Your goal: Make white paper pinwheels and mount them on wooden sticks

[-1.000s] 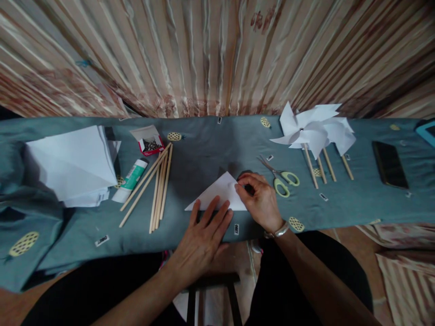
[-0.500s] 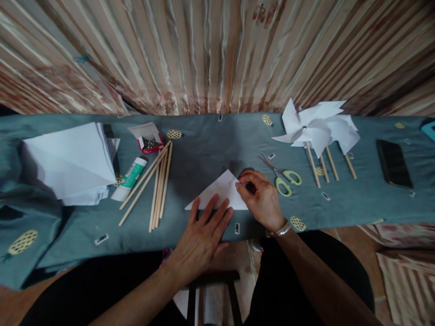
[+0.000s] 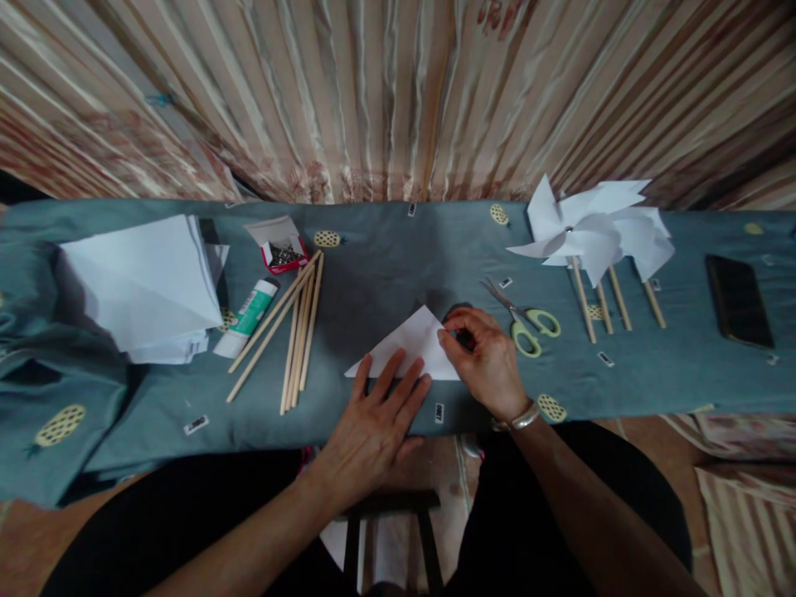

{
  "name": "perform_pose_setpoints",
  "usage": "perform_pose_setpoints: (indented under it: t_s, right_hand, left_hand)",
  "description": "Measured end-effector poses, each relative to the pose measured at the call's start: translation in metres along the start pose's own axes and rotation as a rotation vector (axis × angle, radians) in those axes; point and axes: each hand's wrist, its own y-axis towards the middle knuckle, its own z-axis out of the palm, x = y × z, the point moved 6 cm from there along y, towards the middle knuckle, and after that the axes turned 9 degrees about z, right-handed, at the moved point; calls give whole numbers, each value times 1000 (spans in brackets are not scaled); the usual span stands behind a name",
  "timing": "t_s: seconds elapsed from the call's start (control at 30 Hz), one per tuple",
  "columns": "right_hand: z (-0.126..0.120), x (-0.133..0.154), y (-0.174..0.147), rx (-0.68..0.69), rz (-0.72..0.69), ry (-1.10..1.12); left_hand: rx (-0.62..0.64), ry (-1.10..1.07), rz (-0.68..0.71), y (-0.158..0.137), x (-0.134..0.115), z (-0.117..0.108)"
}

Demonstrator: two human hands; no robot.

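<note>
Paper (image 3: 414, 336), folded into a white triangle, lies midway along the cloth-covered surface (image 3: 379, 265), close to its near edge, long side toward that edge and peak toward the far one. The left hand (image 3: 376, 419) is laid over it palm down, fingers apart, their tips across the lower part. The right hand (image 3: 485, 356) is curled, thumb and forefinger close together at the right slanting side; whether they pinch it or merely press it cannot be told. It should be very light, springy at the fold and easily creased or slid, so gentle pressure on its middle and a fingertip hold at the border would suit it. Just right of that hand lie green-handled scissors (image 3: 515, 312); beyond, toward the right end, are white pinwheels (image 3: 584, 236) and a dark phone (image 3: 740, 300). Leftward come wooden sticks (image 3: 312, 323), a glue stick (image 3: 249, 313), an open red box (image 3: 287, 265) of small metal pieces (image 3: 283, 252) near the far edge, and, by the left end, stacked sheets (image 3: 146, 282).
</note>
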Motion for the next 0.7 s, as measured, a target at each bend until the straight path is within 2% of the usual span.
perform_pose_setpoints:
  t_s: [0.37,0.57,0.7]
  right_hand:
    - [1,2,-2,-6,-53,-37]
    - [4,16,-17,-21,-218,-278]
    - [8,23,-33,31,-246,-373]
  left_hand:
    - [-55,44,18,-1,0,-1]
    - [-41,71,18,0,1,1]
    - [-10,89,8,2,0,2]
